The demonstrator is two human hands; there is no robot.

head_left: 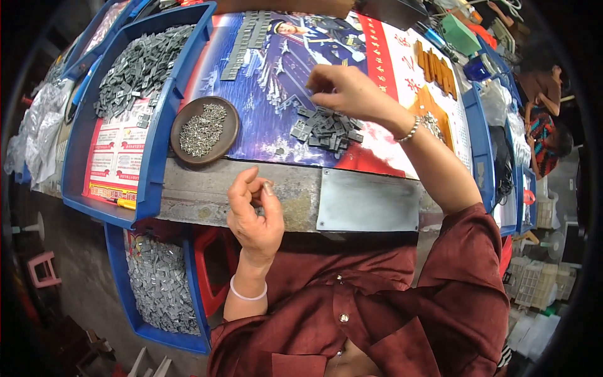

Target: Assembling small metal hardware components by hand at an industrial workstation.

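My left hand [256, 217] is raised over the table's near edge, beside the round brown dish [176, 139] of small silvery metal pieces [202, 130]. Its fingers bend loosely, thumb and forefinger apart, with nothing visible between them. Over the poster-covered tabletop, my right hand [344, 90] hangs just beyond a loose pile of small dark grey parts [326, 130]. Its fingers are curled in toward the thumb, and whatever they may hold is hidden. At the far side, several rows of similar grey parts [247, 44] lie lined up on the poster.
A blue tray [148, 182] of grey parts stands at the left; another blue bin [202, 314] of parts sits lower down. A metal plate [369, 201] is fixed at the table's front edge. Yellow-brown strips [436, 72] and more silvery pieces [431, 124] lie right. Another person [543, 129] is farther right.
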